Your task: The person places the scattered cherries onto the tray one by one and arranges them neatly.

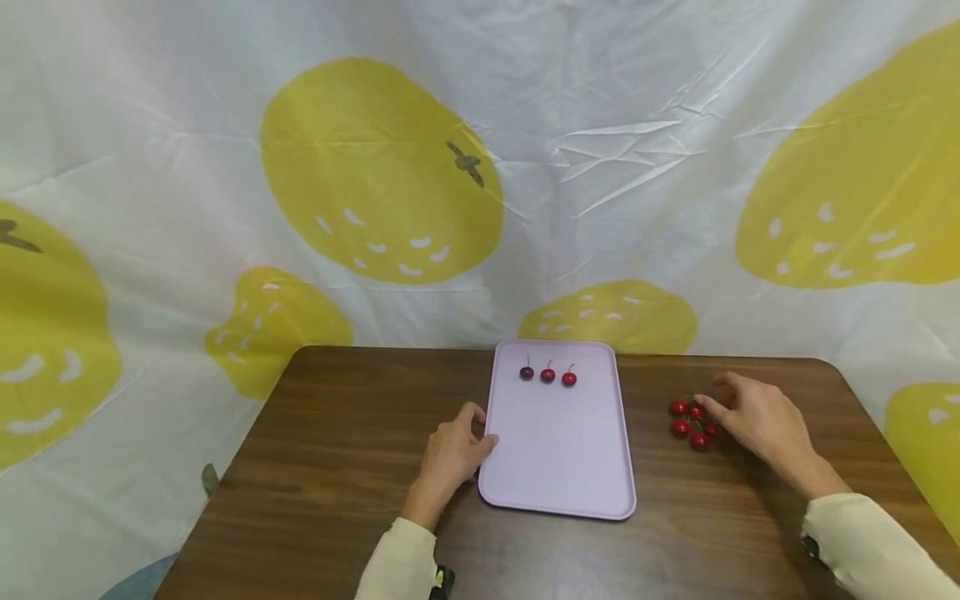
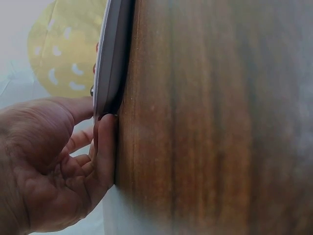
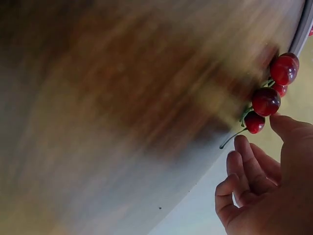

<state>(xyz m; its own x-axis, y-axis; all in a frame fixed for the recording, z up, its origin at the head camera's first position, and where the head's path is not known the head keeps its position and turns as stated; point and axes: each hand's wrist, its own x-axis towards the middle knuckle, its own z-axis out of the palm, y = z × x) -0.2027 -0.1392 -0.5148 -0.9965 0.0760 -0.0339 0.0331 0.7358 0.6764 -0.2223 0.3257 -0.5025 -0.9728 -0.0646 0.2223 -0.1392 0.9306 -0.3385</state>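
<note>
A pale lilac tray (image 1: 555,458) lies on the table with three red cherries (image 1: 547,376) in a row near its far end, stems pointing away. My left hand (image 1: 447,454) holds the tray's left edge; in the left wrist view its thumb (image 2: 80,108) lies over the rim and a finger (image 2: 106,142) is against the side, low by the tabletop. To the right of the tray is a cluster of several red cherries (image 1: 680,427). Over the cluster's right side is my right hand (image 1: 768,421), thumb and fingers apart. Its thumb tip overlaps a dark cherry (image 3: 266,101) in the right wrist view.
The brown wooden table (image 1: 337,433) has rounded far corners. Right behind it hangs a white cloth (image 1: 600,208) printed with large yellow fruit, meeting the table's far edge near the tray.
</note>
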